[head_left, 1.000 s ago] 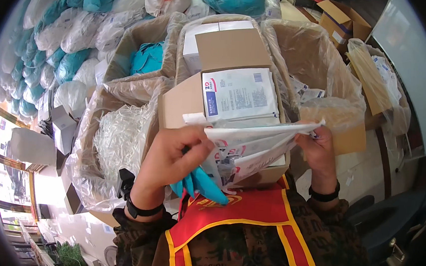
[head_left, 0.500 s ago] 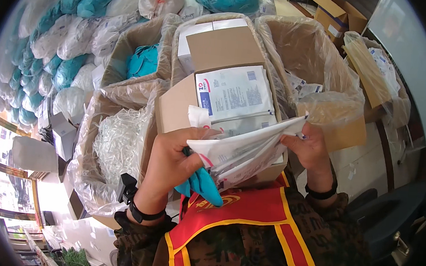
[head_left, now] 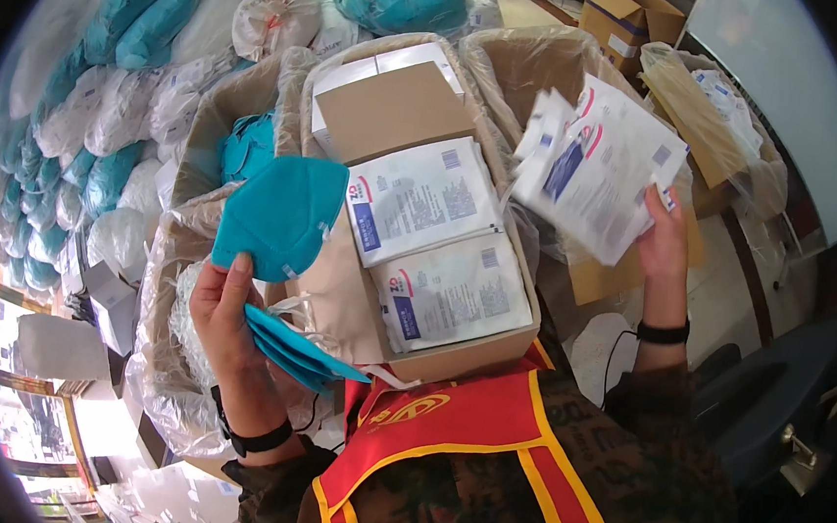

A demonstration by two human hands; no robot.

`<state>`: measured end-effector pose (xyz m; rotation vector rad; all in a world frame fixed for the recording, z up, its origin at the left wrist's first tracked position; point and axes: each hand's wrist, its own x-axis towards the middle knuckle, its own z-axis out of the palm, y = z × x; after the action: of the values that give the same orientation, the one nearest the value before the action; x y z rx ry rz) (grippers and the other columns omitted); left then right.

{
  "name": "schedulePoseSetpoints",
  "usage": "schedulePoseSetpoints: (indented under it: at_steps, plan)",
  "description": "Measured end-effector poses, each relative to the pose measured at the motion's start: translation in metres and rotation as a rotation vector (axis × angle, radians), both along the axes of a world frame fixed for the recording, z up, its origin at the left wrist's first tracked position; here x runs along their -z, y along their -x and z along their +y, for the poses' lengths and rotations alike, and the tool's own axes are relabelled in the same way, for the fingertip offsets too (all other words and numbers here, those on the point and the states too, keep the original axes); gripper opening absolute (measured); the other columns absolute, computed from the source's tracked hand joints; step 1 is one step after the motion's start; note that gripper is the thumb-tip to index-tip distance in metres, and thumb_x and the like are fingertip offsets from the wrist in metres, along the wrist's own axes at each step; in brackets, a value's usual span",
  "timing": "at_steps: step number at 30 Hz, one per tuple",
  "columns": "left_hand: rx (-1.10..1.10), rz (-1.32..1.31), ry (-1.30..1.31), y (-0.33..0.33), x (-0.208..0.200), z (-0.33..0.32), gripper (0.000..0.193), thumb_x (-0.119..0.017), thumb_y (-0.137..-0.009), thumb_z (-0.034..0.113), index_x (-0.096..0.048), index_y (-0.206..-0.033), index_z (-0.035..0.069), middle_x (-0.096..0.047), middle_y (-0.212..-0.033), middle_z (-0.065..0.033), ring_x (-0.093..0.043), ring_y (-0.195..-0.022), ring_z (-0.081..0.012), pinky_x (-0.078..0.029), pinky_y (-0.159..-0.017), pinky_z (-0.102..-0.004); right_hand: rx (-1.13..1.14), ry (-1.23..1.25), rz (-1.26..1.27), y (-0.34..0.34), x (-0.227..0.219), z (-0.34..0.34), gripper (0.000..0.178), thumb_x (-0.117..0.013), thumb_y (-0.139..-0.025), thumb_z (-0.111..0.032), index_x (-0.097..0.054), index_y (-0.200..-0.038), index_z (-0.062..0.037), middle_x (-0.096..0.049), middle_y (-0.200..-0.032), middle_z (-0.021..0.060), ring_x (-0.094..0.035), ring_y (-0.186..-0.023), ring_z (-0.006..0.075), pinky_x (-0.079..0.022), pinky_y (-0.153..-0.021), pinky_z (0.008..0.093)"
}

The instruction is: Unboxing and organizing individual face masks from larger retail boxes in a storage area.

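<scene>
Cartons (head_left: pixel 527 73) rim beside rim, hands (head_left: pixel 218 310) (head_left: pixel 666 237) well apart, masks (head_left: pixel 275 216) left, packets (head_left: pixel 607 178) right

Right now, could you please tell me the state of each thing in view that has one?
Left hand, closed on upper teal face mask
Upper teal face mask, held up
Lower teal face masks, bunched together
Right hand, closed on loose white packets
Loose white packets, fanned out
Packet carton, open
Packets in carton, stacked
Back cardboard box, open
Plastic-lined boxes, open
</scene>
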<state>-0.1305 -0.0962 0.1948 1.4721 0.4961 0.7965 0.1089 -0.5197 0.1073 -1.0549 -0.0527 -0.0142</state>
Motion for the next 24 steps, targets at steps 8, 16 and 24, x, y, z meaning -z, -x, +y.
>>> schedulePoseSetpoints:
  at_steps: [8,16,24]
  plan:
    - [0.064,0.043,-0.011,-0.030,-0.006,-0.036,0.011,-0.067,-0.090,0.014,-0.066,-0.087,0.004,-0.052,-0.063,0.0059,-0.041,-0.051,-0.0020,-0.027,-0.047,-0.0184,-0.003,-0.073,0.071,-0.143,0.039,-0.035,0.042,-0.062,-0.095,-0.019,-0.049,-0.131,-0.0007,-0.060,-0.124,0.0085,-0.059,-0.110,0.0215,-0.046,-0.095,0.0345]
    - [0.207,0.102,-0.067,-0.040,0.000,-0.041,0.015,-0.072,-0.086,0.012,-0.063,-0.077,0.004,-0.052,-0.063,0.0085,-0.039,-0.057,0.0014,-0.026,-0.051,-0.0178,-0.259,0.467,-0.079,-0.064,0.006,0.055,0.048,-0.060,-0.095,-0.025,-0.047,-0.136,-0.0023,-0.059,-0.125,0.0097,-0.056,-0.116,0.0191,-0.043,-0.099,0.0324]
    - [0.364,0.017,-0.088,-0.047,-0.002,-0.060,0.020,-0.072,-0.088,0.016,-0.062,-0.075,0.004,-0.051,-0.063,0.0082,-0.040,-0.057,0.0007,-0.028,-0.051,-0.0175,-0.654,0.473,-0.511,0.043,-0.087,0.171,0.029,-0.062,-0.092,-0.012,-0.058,-0.119,-0.0016,-0.067,-0.104,0.0070,-0.062,-0.094,0.0164,-0.048,-0.085,0.0304]
